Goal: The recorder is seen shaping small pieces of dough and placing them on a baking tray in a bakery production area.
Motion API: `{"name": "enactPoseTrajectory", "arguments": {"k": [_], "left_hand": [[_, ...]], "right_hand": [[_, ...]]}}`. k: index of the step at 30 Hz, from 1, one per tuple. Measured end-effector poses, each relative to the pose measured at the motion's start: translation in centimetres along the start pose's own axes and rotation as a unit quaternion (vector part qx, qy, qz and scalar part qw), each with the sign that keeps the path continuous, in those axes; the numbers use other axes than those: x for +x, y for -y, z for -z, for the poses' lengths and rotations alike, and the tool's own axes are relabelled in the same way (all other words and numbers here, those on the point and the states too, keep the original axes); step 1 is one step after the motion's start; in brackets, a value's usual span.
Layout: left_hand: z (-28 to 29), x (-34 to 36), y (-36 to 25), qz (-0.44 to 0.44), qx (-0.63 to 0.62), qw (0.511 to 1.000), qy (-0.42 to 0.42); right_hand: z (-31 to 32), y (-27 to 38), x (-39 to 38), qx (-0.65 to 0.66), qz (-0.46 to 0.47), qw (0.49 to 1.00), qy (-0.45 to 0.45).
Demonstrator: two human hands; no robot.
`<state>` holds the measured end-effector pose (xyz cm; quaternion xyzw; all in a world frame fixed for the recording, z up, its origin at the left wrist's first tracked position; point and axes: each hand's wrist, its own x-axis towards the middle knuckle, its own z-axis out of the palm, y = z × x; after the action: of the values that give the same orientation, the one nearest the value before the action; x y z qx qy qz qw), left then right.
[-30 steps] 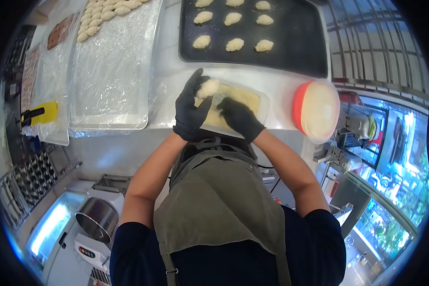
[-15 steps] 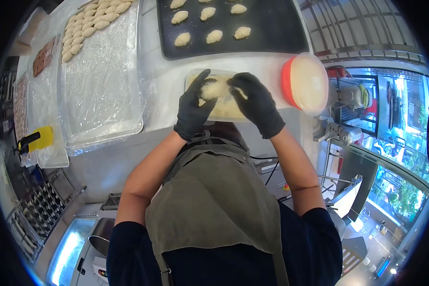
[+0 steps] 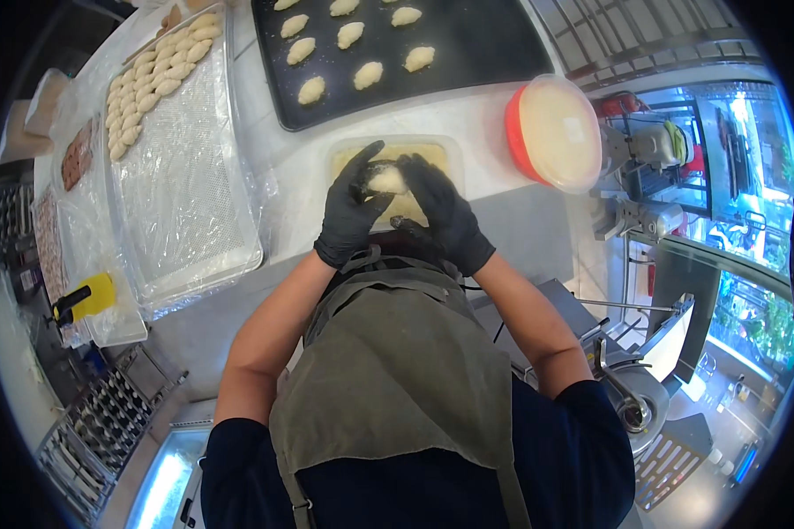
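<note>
Over the rectangular container (image 3: 419, 138), I find the left hand (image 3: 348, 212) grasping pale dough (image 3: 386, 182). The right hand (image 3: 447, 213) curves beside it; its grip I cannot tell.

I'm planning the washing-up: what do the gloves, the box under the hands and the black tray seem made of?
Gloves: perhaps nitrile or other thin rubber, dull black, as they hug the fingers. Box: probably smooth plastic; its pale rim looks translucent. Black tray: likely metal with a dull coating, judging by its even surface and raised rim.
</note>
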<state>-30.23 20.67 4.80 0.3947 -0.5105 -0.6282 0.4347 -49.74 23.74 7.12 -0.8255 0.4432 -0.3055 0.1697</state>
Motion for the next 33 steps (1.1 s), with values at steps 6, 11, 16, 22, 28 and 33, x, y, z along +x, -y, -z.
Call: {"name": "enactPoseTrajectory", "arguments": {"k": [6,11,16,22,28,33], "left_hand": [[-0.2,0.6,-0.1,0.0,-0.023,1.0,-0.003],[-0.4,1.0,-0.1,0.06,-0.101,0.993,-0.018],[-1.1,1.5,-0.7,-0.009,0.063,0.998,-0.013],[-2.6,1.9,-4.5,-0.037,0.35,0.936,0.002],[-3.6,1.9,-3.3,0.026,0.523,0.848,0.083],[-5.8,1.2,-2.1,0.005,0.564,0.826,-0.014]], "right_hand": [[-0.5,1.5,0.0,0.12,-0.083,0.989,-0.028],[-1.7,0.5,0.6,0.243,-0.18,0.942,-0.143],[2.0,-2.2,3.6,0.184,-0.219,0.956,0.069],[5.6,-7.4,4.3,0.227,-0.116,0.953,0.165],[13.2,-16.4,19.1,0.144,-0.119,0.968,0.165],[10.1,-27.7,34.6,0.096,-0.082,0.985,0.119]]}}
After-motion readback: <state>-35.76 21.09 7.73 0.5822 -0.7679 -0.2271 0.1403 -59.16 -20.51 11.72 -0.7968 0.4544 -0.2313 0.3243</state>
